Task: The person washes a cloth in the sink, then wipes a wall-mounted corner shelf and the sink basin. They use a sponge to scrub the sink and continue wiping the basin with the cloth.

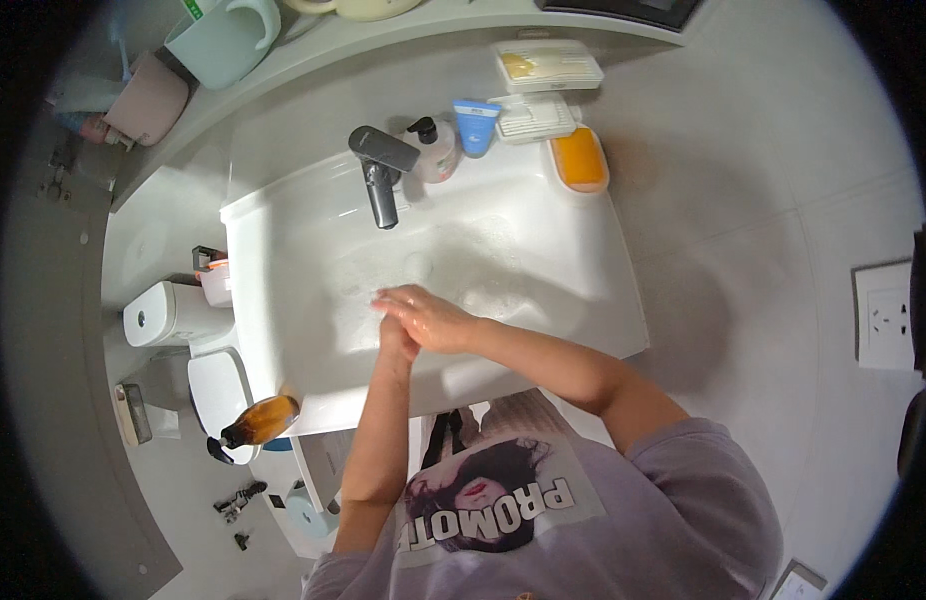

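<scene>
Over the white washbasin (298,300), my hands meet in front of the dark faucet (381,196). My right hand (433,319) lies across the left, its wet fingers stretched out to the left. My left hand (397,339) is below it, with its fingers mostly hidden. No object shows between them. Water and some suds lie in the basin. Behind the faucet are a pump bottle (437,157) with a black head and a blue squeeze tube (476,129). An orange bar of soap (579,156) rests in a dish at the back right corner.
An amber pump bottle (264,420) is at the basin's front left corner. White soap boxes (549,66) are at the back right. A shelf (433,34) above holds a pale green mug (227,45) and a pink cup (148,101). A toilet (219,390) stands left of the basin.
</scene>
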Demonstrator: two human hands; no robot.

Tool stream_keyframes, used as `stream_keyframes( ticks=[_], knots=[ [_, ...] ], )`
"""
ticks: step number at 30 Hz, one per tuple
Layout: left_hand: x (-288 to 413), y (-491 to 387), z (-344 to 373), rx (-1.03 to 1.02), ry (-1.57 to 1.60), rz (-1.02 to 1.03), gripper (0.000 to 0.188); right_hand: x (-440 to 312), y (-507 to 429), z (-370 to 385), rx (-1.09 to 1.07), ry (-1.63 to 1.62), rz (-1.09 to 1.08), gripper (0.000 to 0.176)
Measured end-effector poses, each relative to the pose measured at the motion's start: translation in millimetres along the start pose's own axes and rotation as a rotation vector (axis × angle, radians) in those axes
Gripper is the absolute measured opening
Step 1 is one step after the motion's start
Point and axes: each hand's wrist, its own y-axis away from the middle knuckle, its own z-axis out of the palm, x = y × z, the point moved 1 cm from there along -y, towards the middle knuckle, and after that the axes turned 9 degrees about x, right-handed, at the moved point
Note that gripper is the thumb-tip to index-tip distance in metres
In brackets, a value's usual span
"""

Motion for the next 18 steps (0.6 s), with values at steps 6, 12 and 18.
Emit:
stream_keyframes(
  ticks=[6,12,18],
  knots=[
    [19.4,19.3,32.3,0.185,-0.201,0.079,0.018,0.2,2.6,-3.7,-0.065,0.583,-0.151,0.043],
    [25.1,10.7,41.8,0.248,-0.588,0.362,0.034,11.6,-22.5,-4.2,-0.103,0.516,0.195,0.02],
    [35.2,9.8,36.7,0.191,-1.183,1.067,0.054,17.9,-32.1,-7.8,-0.293,0.573,0.178,0.013]
  ],
)
